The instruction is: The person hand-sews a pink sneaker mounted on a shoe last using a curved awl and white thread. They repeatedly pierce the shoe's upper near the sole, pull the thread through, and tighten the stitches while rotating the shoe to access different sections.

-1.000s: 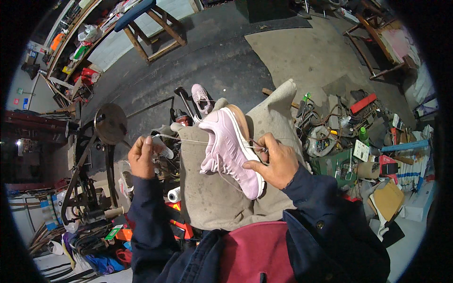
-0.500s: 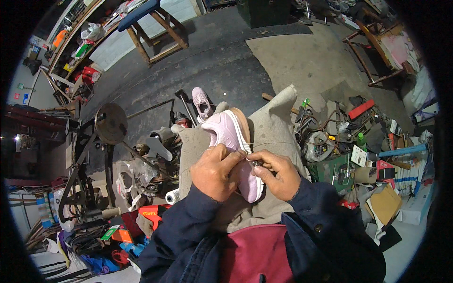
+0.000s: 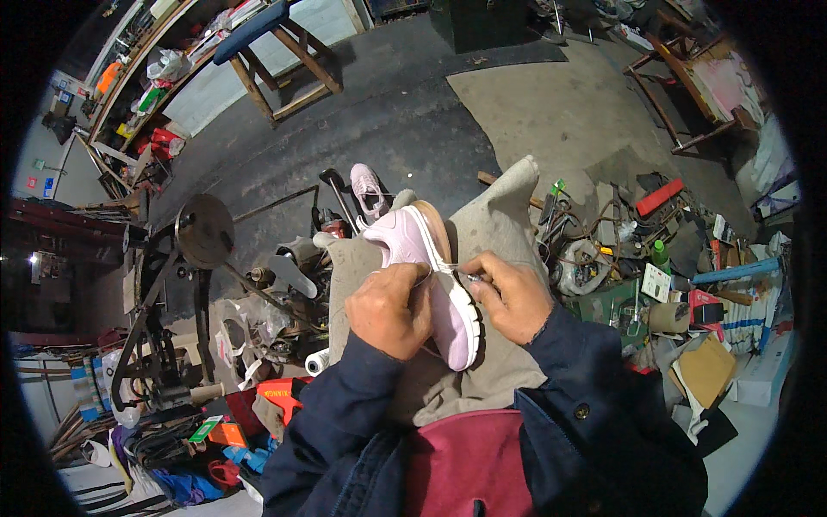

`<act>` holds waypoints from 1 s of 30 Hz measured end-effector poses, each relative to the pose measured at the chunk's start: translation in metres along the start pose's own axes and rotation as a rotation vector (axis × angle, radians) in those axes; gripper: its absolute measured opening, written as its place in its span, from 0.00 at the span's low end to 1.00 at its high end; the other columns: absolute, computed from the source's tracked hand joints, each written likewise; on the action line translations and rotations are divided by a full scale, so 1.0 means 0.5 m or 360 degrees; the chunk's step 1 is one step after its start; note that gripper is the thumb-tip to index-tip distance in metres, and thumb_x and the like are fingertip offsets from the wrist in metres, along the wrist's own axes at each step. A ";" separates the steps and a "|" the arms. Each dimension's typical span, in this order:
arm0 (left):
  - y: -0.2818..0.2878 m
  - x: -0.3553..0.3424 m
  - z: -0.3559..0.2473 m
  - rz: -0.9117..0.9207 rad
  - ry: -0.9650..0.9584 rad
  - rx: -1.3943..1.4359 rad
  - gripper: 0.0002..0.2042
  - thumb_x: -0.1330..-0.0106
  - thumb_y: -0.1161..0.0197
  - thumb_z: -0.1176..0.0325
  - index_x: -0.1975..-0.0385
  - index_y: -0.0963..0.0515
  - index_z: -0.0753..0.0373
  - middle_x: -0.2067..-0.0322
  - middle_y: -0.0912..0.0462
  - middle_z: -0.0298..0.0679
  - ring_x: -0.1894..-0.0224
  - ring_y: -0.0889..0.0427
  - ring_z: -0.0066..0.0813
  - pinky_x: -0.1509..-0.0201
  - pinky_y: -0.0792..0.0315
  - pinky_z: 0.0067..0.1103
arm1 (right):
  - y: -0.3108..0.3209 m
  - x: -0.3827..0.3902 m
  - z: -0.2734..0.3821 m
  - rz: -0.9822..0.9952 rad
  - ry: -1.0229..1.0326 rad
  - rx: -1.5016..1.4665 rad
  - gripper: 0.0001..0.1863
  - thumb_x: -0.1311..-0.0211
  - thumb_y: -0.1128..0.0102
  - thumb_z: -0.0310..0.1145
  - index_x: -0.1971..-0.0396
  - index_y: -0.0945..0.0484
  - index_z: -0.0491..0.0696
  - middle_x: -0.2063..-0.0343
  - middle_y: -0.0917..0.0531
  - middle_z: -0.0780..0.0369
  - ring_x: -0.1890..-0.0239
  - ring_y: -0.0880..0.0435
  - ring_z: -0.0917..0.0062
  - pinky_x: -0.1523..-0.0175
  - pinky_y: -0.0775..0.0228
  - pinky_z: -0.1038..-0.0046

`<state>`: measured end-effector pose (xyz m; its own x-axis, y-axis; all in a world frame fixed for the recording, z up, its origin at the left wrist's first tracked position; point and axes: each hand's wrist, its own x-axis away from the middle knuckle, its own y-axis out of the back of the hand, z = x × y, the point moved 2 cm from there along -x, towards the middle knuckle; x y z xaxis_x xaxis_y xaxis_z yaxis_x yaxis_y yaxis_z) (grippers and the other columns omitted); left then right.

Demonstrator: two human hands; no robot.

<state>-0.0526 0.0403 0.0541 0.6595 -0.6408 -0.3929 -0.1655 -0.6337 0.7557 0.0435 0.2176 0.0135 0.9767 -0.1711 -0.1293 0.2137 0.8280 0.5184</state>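
Here, left hand [image 3: 389, 310] pinches thread [image 3: 445, 267], right hand [image 3: 514, 302] a tool [image 3: 472, 277]; green tray [image 3: 589, 304] holds implements [image 3: 635, 315].

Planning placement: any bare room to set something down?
Free: dark floor between blue stool and far shoe; tan floor left of wooden chair; lap cloth between held shoe and tool heap, beyond right hand. Crowded: that heap; around wheeled machine.
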 end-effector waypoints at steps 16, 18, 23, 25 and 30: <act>-0.003 0.000 0.000 -0.0017 0.0209 0.0053 0.05 0.38 0.32 0.72 0.63 0.16 0.62 0.71 0.15 0.48 0.68 0.15 0.50 0.64 0.22 0.36 | 0.029 -0.001 -0.060 -0.0711 -0.0140 -0.0682 0.15 0.30 0.37 0.32 0.48 0.18 0.45 0.62 0.14 0.65 0.78 0.26 0.86 0.73 0.35 0.80; 0.001 0.000 -0.002 -0.0048 0.0175 0.0048 0.05 0.38 0.32 0.72 0.63 0.16 0.62 0.71 0.15 0.48 0.68 0.15 0.50 0.64 0.22 0.36 | 0.002 -0.021 -0.031 -0.0561 0.0210 -0.0206 0.15 0.34 0.34 0.32 0.50 0.16 0.44 0.63 0.13 0.62 0.75 0.20 0.79 0.68 0.29 0.75; 0.004 0.007 0.005 -0.0023 0.0231 0.0067 0.05 0.36 0.33 0.73 0.62 0.16 0.62 0.70 0.15 0.48 0.68 0.15 0.50 0.64 0.23 0.35 | 0.014 -0.008 -0.017 -0.0106 -0.0206 -0.0061 0.10 0.40 0.31 0.32 0.67 0.16 0.40 0.75 0.17 0.55 0.73 0.17 0.73 0.64 0.28 0.70; 0.003 0.011 0.009 -0.0017 0.0313 0.0197 0.05 0.34 0.35 0.73 0.61 0.16 0.62 0.71 0.15 0.48 0.69 0.15 0.49 0.64 0.23 0.34 | 0.027 0.001 -0.002 -0.0345 -0.0005 -0.0105 0.11 0.36 0.34 0.33 0.71 0.19 0.40 0.72 0.14 0.56 0.77 0.24 0.80 0.66 0.30 0.73; 0.021 0.012 0.039 -0.0054 0.0603 0.1074 0.09 0.22 0.45 0.70 0.55 0.17 0.64 0.77 0.22 0.29 0.77 0.29 0.15 0.71 0.35 0.17 | 0.033 -0.005 0.010 0.0181 -0.0195 -0.1432 0.09 0.29 0.39 0.33 0.66 0.20 0.43 0.59 0.12 0.60 0.79 0.34 0.91 0.68 0.34 0.83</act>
<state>-0.0648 0.0213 0.0496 0.8578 -0.5015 -0.1122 -0.4716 -0.8550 0.2159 0.0447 0.2290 0.0269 0.9971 -0.0761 -0.0006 0.0714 0.9383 -0.3384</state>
